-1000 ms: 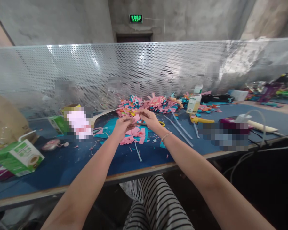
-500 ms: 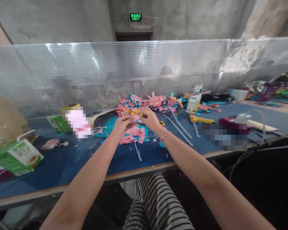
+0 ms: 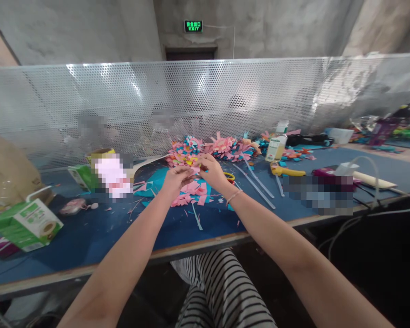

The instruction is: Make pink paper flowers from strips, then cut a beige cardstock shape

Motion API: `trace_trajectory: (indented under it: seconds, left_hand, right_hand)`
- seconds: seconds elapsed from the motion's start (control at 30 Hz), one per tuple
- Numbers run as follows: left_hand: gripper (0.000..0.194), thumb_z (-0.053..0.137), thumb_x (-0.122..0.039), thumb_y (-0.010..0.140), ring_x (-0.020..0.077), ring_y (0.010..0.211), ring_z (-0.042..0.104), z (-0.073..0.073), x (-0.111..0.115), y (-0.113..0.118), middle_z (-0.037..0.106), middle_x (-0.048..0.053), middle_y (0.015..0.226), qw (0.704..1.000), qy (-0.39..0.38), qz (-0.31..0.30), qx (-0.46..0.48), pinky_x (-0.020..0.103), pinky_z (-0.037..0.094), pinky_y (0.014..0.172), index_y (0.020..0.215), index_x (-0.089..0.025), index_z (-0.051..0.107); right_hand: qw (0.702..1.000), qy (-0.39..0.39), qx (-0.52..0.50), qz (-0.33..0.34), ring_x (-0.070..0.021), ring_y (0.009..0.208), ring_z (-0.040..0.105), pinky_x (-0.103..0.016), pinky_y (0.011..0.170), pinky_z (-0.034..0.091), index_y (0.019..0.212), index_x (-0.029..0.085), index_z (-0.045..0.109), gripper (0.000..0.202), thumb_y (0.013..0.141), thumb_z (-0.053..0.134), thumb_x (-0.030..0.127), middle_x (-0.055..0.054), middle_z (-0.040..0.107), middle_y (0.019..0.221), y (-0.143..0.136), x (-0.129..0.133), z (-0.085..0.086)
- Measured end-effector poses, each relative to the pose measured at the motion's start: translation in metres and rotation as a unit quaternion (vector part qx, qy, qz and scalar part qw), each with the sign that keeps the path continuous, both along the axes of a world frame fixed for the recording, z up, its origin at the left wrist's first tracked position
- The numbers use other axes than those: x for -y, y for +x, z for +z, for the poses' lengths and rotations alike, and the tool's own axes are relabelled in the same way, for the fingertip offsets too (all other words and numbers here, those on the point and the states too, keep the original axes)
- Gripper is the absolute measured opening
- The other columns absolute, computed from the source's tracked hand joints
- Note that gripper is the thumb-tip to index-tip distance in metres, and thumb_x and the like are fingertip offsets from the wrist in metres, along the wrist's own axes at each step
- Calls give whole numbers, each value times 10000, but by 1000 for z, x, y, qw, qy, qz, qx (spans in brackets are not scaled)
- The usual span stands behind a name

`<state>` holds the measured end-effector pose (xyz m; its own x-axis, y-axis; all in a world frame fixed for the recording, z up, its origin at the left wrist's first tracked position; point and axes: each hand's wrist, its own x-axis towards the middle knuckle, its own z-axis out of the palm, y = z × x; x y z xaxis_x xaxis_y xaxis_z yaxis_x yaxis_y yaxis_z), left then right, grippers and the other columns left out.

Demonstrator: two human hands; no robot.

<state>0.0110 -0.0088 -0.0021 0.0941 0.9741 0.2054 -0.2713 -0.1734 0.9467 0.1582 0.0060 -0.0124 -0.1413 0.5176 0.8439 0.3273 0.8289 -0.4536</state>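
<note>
Item: small pink paper piece (image 3: 194, 170), flat and square-cut, sitting at the centre of the blue table (image 3: 89, 237), just above a loose pile of pink scraps (image 3: 191, 193). The left hand (image 3: 176, 178) and right hand (image 3: 213, 172) are meeting fingertip to fingertip, both pinching narrowly on this piece. Multicoloured paper flowers (image 3: 205, 150) are lying at 12 o'clock; a yellow-handled tool (image 3: 287, 172) at 3 o'clock; a green carton (image 3: 25, 224) at 9 o'clock. Against half a second earlier, both hands are sitting a touch lower and the right wrist is turning slightly inward.
</note>
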Motion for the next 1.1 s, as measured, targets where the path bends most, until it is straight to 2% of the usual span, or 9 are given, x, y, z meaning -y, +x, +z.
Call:
trace_trajectory:
  seconds: [0.2,0.43,0.57,0.77,0.93,1.1]
  left_hand:
    - [260,789,-191,504,144,642,651,-2,0,1,663,30,665,1000,14,0,12,313,532,720,718,-126,656]
    - [265,794,-196,483,140,663,646,1,5,4,671,25,690,999,37,11,35,353,524,795,703,-125,665]
    - [257,792,-206,497,145,681,647,1,4,4,672,25,701,997,48,26,52,356,528,790,709,-134,665]
    - [239,785,-205,505,129,663,630,1,2,4,662,14,682,997,48,38,51,346,528,775,700,-143,662]
    - [250,789,-229,495,133,669,619,1,1,3,651,5,673,998,36,39,35,340,523,741,693,-156,655]
    - [267,796,-234,462,104,649,595,1,-2,2,630,-13,655,997,45,53,45,290,503,723,673,-157,652]
  right_hand:
    - [999,-13,-34,-3,-136,728,512,-282,645,465,723,183,610,188,665,499,44,-38,527,833,-4,2,-1]
    - [996,-48,-75,27,-148,792,522,-299,682,483,724,179,626,113,677,549,110,-44,522,856,-7,1,-2]
    - [992,-72,-92,40,-144,815,522,-290,689,484,744,184,647,84,681,592,182,-41,513,875,-8,-4,-4]
    - [990,-104,-79,58,-145,861,530,-295,748,476,764,190,668,105,680,605,194,-37,524,886,-5,-7,-5]
    - [987,-114,-91,65,-120,749,538,-288,706,484,756,187,628,102,654,616,188,-26,518,879,-5,-13,-8]
    - [982,-135,-94,89,-102,727,553,-275,672,492,834,185,570,232,609,629,177,-28,489,962,-6,-15,-7]
